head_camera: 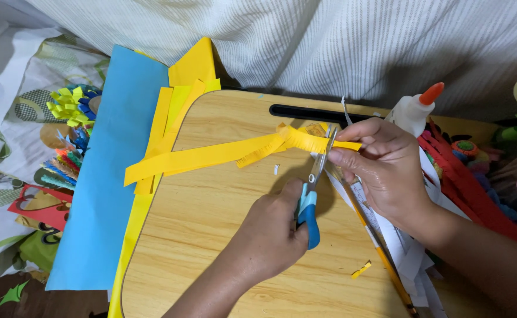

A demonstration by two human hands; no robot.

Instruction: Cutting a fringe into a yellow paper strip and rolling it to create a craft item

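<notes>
Starting far off the left side of the wooden board, some spiky paper flowers in yellow, blue and other colours lie on a patterned cloth. A big blue paper sheet covers the board's left edge, and plain yellow strips rest on the board's top left corner. A long yellow paper strip runs across the top half of the board, and its right part is already cut into a little fringe. Over the middle of the board, the left hand is curled around the blue handles of the scissors, and the blades point up, closed or almost closed on the strip's edge. Just to the right, still over the board, the right hand pinches the strip's right end between its thumb and fingers and holds it up off the wood. This looks like the snipping step, one small cut next to another. Another snip would need the blades open again and set just beside the last cut, with the strip held tight. A pencil and a tiny yellow scrap lie near the board's right edge. A white glue bottle with an orange tip stands by the board's top right corner, and red fringed paper lies off the board's right side.
</notes>
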